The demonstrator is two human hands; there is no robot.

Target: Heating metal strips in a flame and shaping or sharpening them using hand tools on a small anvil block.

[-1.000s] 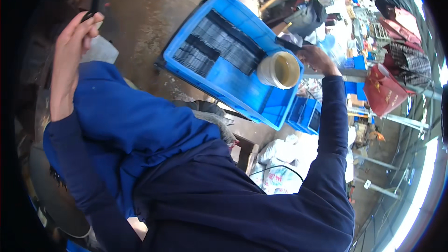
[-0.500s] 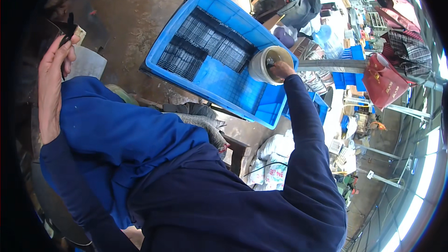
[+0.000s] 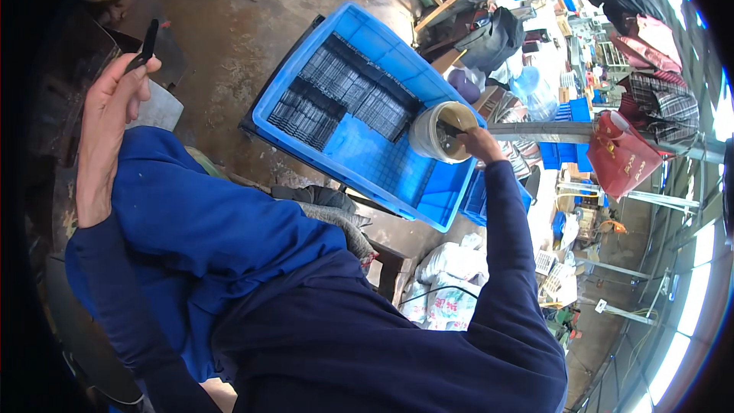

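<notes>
Raised at the far left, my left hand (image 3: 115, 99) is closed around a slim black piece (image 3: 150, 44) that sticks up past the fingers. My right hand (image 3: 482, 144) reaches over the rim of a cream-white bucket (image 3: 425, 138). Its fingers are closed on a small dark piece (image 3: 449, 129) at the bucket's mouth; its exact kind does not show. The bucket stands in the right end of a large blue plastic crate (image 3: 348, 164). Packed rows of thin black parts (image 3: 355, 80) fill the crate's far left portion.
White printed sacks (image 3: 451, 283) lie on the floor below the crate. A red bag (image 3: 623, 154) hangs from a metal beam at the right. Grey cloth (image 3: 336, 218) lies between my lap and the crate. Another blue crate (image 3: 475, 199) is partly hidden behind my right forearm.
My right hand has lifted from inside the bucket to its rim, bringing up a dark piece. The black piece in my left hand now points more upright. The whole view has shifted slightly.
</notes>
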